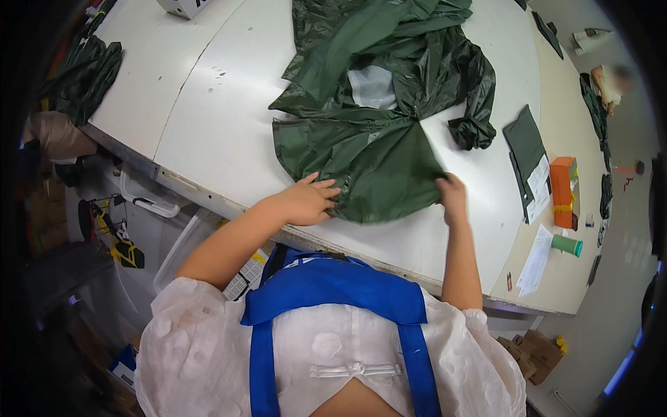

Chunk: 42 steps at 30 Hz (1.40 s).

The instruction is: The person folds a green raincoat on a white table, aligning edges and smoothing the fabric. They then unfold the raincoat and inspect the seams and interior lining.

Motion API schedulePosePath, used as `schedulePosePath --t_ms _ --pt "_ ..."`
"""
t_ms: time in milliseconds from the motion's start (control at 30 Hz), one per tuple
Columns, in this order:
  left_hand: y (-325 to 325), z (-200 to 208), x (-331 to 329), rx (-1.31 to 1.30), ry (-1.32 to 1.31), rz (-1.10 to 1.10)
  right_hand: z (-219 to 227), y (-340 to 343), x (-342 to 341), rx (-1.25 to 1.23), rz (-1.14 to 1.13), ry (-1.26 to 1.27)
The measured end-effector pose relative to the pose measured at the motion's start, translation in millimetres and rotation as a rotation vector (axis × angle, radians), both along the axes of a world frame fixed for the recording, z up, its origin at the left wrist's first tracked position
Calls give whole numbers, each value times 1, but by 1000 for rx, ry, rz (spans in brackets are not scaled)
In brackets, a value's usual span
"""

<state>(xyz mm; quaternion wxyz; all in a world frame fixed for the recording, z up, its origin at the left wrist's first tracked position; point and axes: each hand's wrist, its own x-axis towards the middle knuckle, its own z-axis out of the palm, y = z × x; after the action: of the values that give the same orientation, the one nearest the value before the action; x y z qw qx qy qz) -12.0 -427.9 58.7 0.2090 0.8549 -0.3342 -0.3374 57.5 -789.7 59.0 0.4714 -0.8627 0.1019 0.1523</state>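
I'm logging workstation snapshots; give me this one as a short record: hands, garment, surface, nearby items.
Left hand: spread on the dark green garment, near its lower left edge
Right hand: closed at the garment's right edge
Garment: partly spread, partly crumpled, whitish patch showing
Surface: white table
Right side: folded dark green fabric, orange box, green cylinder, paper sheet

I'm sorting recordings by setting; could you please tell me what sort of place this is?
Probably a garment workshop or packing room: a glossy dark green jacket lies on a large white worktable, with a folded green garment to the jacket's right.
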Motion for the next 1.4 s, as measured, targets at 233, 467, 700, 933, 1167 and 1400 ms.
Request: schedulePosePath --t_ms 233,467,700,933,1167,1400 --pt "-6 92 14 -476 35 133 48 7 -40 955 -497 52" --pt "-37 75 45 -776 1730 569 92 11 -5 1388 -450 -279" --pt "-83 42 8 -129 1077 74 78 14 -4 743 -146 16" --pt "-103 39 -16 -92 934 -307 74 -36 -29 196 -24 58" --pt "-102 31 -15 -78 949 -327 22 -35 -12 131 97 -324" --pt "-105 51 -13 2 1184 -98 44 -35 9 538 257 -342"
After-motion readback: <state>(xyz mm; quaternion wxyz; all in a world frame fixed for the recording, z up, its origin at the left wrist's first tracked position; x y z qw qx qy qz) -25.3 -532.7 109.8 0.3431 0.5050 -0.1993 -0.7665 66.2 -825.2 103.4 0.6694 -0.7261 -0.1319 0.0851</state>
